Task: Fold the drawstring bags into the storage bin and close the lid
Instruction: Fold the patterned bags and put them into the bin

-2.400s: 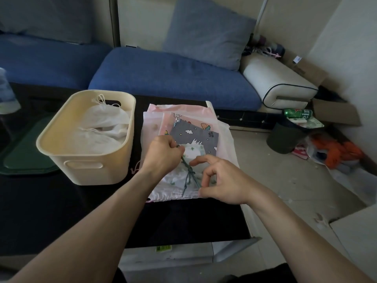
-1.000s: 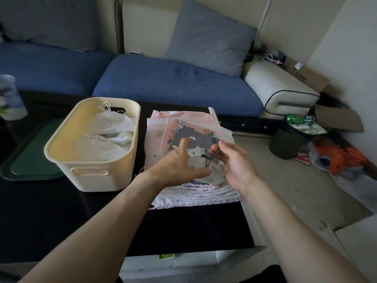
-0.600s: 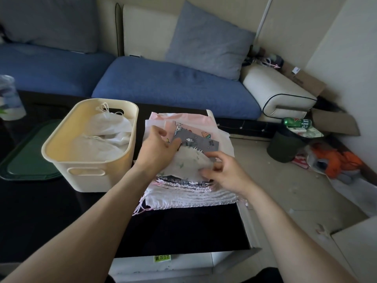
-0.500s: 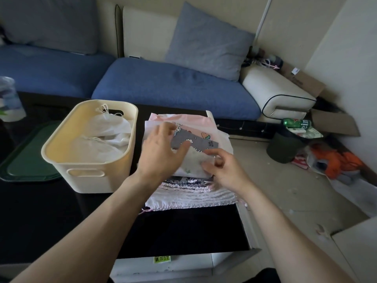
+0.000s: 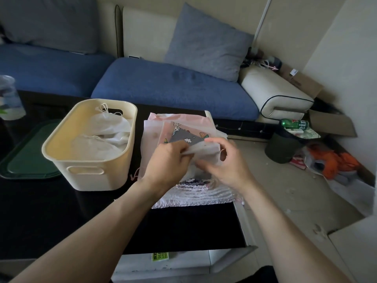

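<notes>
As both hands [image 5: 169, 160] grip — bag [image 5: 204, 149] lifted.

The storage bin [image 5: 89, 144] stands on the table [image 5: 51, 217], left of the stack of drawstring bags [image 5: 183, 127]. Folded bags [image 5: 106, 135] lie in the bin. The lid [image 5: 26, 156] lies flat on the table, left of the bin and touching its near left corner. Both hands meet over the stack: the left hand [image 5: 167, 162] and the right hand [image 5: 226, 162] hold one bag [image 5: 204, 150] between them, above the stack. The sofa [image 5: 163, 86] runs along the far side of the table. A can [image 5: 293, 123] lies on the floor to the right.
</notes>
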{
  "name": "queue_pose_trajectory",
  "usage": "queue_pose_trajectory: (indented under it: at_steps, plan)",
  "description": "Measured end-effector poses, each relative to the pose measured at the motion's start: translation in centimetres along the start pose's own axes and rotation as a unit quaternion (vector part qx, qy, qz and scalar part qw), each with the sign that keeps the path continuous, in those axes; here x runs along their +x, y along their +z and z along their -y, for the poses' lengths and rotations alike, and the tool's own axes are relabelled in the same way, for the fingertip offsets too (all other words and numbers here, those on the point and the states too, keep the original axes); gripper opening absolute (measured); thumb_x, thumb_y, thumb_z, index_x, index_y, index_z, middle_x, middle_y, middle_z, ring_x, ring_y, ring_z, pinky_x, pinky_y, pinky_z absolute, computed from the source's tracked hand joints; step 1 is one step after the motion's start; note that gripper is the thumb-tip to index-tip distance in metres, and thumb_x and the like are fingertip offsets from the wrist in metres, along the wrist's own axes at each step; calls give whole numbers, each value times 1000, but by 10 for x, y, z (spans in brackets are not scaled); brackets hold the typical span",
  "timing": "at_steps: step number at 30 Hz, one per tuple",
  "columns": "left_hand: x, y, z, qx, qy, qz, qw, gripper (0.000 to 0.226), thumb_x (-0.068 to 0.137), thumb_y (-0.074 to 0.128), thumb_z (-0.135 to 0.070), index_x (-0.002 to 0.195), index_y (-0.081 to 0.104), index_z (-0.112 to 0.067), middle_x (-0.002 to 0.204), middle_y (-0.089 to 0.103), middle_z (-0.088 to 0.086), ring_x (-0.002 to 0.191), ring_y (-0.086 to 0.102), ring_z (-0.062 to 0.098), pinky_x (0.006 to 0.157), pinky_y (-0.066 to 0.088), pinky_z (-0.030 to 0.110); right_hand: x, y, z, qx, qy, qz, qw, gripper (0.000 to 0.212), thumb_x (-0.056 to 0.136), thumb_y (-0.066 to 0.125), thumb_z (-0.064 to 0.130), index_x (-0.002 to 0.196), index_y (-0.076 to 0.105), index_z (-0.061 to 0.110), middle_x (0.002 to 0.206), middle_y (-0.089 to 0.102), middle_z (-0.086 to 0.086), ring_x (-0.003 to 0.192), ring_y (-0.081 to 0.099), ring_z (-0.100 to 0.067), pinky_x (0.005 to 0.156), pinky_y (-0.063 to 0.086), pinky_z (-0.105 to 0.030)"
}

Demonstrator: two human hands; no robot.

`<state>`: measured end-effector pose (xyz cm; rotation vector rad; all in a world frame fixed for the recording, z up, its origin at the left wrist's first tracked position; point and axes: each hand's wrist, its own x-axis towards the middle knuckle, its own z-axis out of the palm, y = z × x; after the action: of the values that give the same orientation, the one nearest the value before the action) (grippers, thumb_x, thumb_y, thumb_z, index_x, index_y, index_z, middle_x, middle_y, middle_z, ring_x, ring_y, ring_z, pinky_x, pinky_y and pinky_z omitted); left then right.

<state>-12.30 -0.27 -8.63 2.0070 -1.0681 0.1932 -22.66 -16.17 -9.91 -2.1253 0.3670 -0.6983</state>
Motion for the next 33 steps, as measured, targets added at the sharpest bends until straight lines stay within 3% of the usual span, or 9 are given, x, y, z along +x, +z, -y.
queue_pose_trajectory:
  at_steps: [5, 9, 12, 14, 18, 21, 24, 28, 33]
  plan:
    - [8, -11, -3, -109, -140, -79, 981, 5, 94, 58, -24, 96, 63, -23, 77, 68, -7, 67, 63, 8, 57, 46, 20, 5, 13, 5, 35, 138, -44, 989, 84, 58, 84, 65, 127, 45, 39, 110, 55, 7, 95, 66, -13, 72, 54, -24]
    - [13, -33, -2, -227, -200, -219, 928, 25, 98, 47, -17, 122, 47, -23, 98, 69, 6, 74, 64, 12, 64, 52, 27, 1, 31, 25, 140, 54, 1, 989, 78, 71, 83, 55, 137, 44, 41, 123, 60, 10, 91, 72, -10, 70, 61, -33]
    - [15, -52, 0, -262, -189, -279, 905, 63, 94, 41, -5, 150, 22, -25, 109, 62, -9, 74, 63, -4, 62, 52, 20, 1, 51, 49, 166, -7, 10, 986, 61, 83, 77, 47, 137, 49, 41, 117, 63, 34, 92, 74, -12, 76, 63, -46]
    - [16, -66, 5, -268, -177, -296, 899, 86, 87, 39, 5, 153, 9, -40, 123, 54, -14, 70, 61, -13, 61, 56, 20, 4, 64, 62, 186, -11, 12, 982, 59, 88, 75, 38, 141, 50, 30, 116, 67, 24, 87, 75, -17, 80, 61, -53]
    - [13, -90, 24, -221, -227, -208, 925, 68, 87, 47, 3, 138, 37, -41, 107, 58, -9, 81, 64, 6, 71, 61, 44, 11, 92, 87, 200, 3, 54, 978, 53, 93, 67, 33, 143, 53, 24, 126, 66, 2, 105, 69, -8, 98, 55, -36]
    - [8, -99, 40, -126, -260, -126, 949, 43, 91, 59, -18, 131, 50, -29, 102, 64, -2, 81, 62, 5, 66, 49, 26, 25, 106, 110, 210, 23, 61, 976, 41, 94, 60, 45, 128, 66, 23, 120, 65, 21, 111, 61, 7, 101, 50, -27]
    - [2, -113, 51, -59, -262, -193, 944, 43, 90, 63, -25, 128, 45, -19, 90, 57, -8, 72, 53, 0, 58, 34, 14, 44, 120, 125, 193, 22, 57, 979, 32, 94, 63, 47, 113, 75, 25, 101, 72, 22, 103, 64, 6, 96, 52, -24]
    - [-5, -133, 65, 112, -319, -227, 913, 66, 80, 69, -20, 134, 34, -8, 132, 40, 18, 118, 41, 35, 94, 35, 37, 61, 139, 130, 100, 19, 79, 992, 29, 82, 72, 4, 110, 76, 10, 111, 74, 4, 105, 64, -3, 91, 45, -8]
    - [-4, -133, 79, 154, -215, -97, 960, 33, 91, 62, -18, 125, 61, -16, 127, 56, 15, 116, 53, 35, 93, 39, 39, 68, 162, 138, -98, -26, 254, 962, 30, 86, 67, 12, 111, 76, 26, 119, 72, 3, 117, 62, -19, 105, 46, -39]
